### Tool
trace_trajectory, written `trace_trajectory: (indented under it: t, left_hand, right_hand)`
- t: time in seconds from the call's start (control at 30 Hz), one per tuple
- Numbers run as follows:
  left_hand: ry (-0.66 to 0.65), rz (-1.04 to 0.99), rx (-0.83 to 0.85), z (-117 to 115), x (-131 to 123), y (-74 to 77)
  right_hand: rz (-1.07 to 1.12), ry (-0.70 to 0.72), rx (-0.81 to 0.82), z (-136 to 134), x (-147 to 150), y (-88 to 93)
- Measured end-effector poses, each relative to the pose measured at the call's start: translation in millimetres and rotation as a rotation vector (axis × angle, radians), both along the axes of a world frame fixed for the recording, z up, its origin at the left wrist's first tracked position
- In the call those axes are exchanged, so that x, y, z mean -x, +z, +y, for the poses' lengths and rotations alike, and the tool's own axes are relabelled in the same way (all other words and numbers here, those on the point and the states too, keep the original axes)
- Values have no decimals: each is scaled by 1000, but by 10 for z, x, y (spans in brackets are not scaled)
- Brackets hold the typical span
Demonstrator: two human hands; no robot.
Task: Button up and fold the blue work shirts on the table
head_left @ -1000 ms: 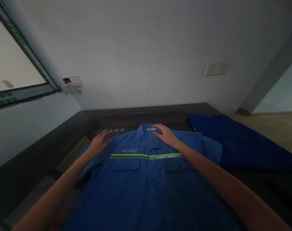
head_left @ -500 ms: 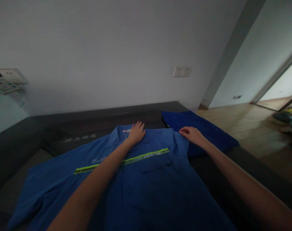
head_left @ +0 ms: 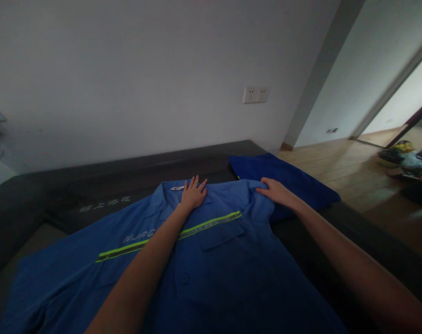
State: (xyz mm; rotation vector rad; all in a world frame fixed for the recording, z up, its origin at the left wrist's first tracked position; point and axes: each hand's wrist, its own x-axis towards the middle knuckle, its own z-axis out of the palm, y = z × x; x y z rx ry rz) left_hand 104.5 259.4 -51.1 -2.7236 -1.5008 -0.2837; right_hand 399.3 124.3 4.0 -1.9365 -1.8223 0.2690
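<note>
A blue work shirt [head_left: 217, 269] with a yellow-green and grey reflective stripe across its chest lies front side up before me. My left hand [head_left: 194, 194] rests flat with spread fingers on the shirt beside its collar. At the shoulder on the right, my right hand [head_left: 274, 191] pinches the shirt's fabric between thumb and fingers. The sleeve on the left is spread outward; the one on the right is not seen stretched out. My left forearm covers part of the stripe and the chest lettering.
Folded darker blue cloth [head_left: 294, 178] lies behind my right hand on the dark surface [head_left: 134, 169], which carries pale printed characters. A white wall with a double socket [head_left: 256, 95] rises behind. Wooden floor [head_left: 322, 162] and a pile of items [head_left: 405, 157] are at the right.
My right hand has taken a fuller grip on the shoulder fabric, which now bunches there. My left hand stays by the collar with fingers more spread. The view has turned slightly right.
</note>
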Motion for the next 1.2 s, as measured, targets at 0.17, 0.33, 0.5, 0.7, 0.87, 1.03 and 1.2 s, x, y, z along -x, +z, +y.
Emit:
trace_trajectory:
  t: [0.17,0.33,0.5,0.7,0.87,1.03,1.2]
  left_hand:
    - [8,-8,0,-10,-2,2]
    - [6,10,-13,-6,-8,-8]
    - [1,5,-81,-42,3,18]
    - [-194,-107,-117,-209,-356,291]
    - [-466,-301,194,-359,-847,401]
    - [-513,-444,200,-404,-914,257]
    - [-427,-517,148,-390,-906,232]
  right_hand:
    - [321,-85,-164,-454,-88,139]
    - [676,-148,-54,-846,-87,-21]
    - [533,-105,26,-857,-201,-121]
    - [100,-153,-27,-255,-276,43]
    - [138,-7,166,200,-94,-6]
    - [408,52,70,200,-41,-86]
    - [686,-181,-199,115,-96,-48]
